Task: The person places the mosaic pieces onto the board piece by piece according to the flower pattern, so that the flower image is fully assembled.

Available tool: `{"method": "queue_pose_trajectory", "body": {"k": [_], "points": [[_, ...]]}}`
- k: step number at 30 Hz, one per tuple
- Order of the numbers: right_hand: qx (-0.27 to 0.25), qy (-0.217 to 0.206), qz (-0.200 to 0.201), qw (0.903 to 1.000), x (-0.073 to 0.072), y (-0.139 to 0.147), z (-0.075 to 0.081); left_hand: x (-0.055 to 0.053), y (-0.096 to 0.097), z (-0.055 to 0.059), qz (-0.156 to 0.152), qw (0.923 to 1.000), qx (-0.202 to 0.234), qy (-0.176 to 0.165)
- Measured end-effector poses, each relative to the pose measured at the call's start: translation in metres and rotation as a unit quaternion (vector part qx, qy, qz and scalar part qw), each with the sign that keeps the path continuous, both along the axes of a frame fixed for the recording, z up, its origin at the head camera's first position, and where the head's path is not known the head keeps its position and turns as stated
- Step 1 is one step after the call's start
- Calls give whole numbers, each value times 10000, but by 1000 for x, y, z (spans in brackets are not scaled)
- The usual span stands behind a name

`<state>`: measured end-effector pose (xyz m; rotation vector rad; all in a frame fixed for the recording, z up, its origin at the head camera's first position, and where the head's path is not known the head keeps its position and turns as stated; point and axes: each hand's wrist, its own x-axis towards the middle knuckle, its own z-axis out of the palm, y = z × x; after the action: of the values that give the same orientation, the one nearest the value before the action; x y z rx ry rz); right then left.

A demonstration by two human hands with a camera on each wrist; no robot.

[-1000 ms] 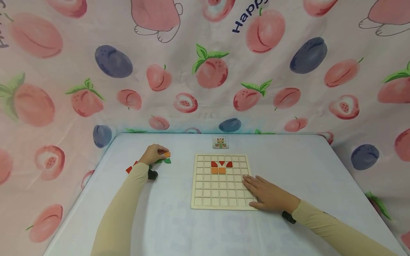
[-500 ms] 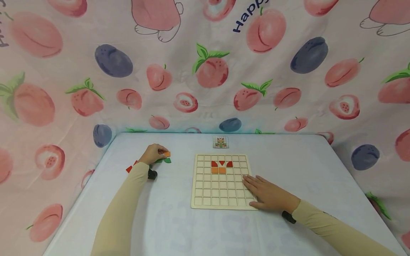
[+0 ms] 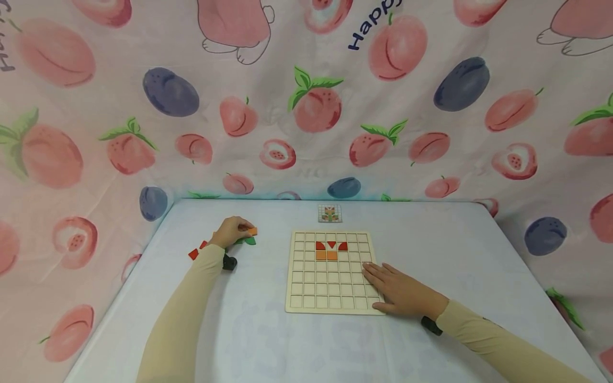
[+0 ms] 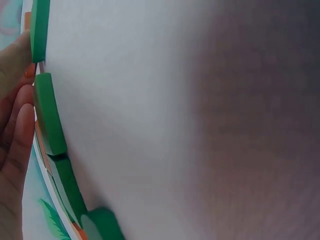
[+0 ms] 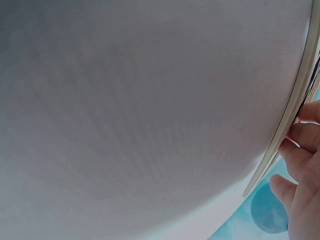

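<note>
My left hand pinches an orange square tile between thumb and fingers, low over the loose pieces at the table's left. Green pieces lie just under and beside that hand; in the left wrist view several green blocks stand close to the fingertips. With its fingers straight, my right hand rests on the right edge of a pale wooden grid board. Set in the board's upper cells are red pieces and two orange squares.
A small pattern card lies behind the board. Red pieces are left of my left wrist, partly hidden by the arm. A fruit-printed cloth hangs behind the white-covered table.
My left hand has shifted slightly to the right with the orange tile, showing more of the red pieces behind it. The right hand and the board have stayed where they were.
</note>
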<state>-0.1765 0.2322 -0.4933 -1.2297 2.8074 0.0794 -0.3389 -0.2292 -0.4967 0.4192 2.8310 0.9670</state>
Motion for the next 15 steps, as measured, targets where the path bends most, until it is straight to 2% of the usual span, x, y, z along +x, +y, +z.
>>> {"method": "queue_pose_trajectory", "body": {"k": [4, 15], "points": [[2, 23, 6, 10000, 0, 0, 0, -2, 0, -2, 37, 10000, -62, 10], [-1, 88, 43, 10000, -1, 2, -4, 1, -1, 3, 214, 9995, -236, -54]]}}
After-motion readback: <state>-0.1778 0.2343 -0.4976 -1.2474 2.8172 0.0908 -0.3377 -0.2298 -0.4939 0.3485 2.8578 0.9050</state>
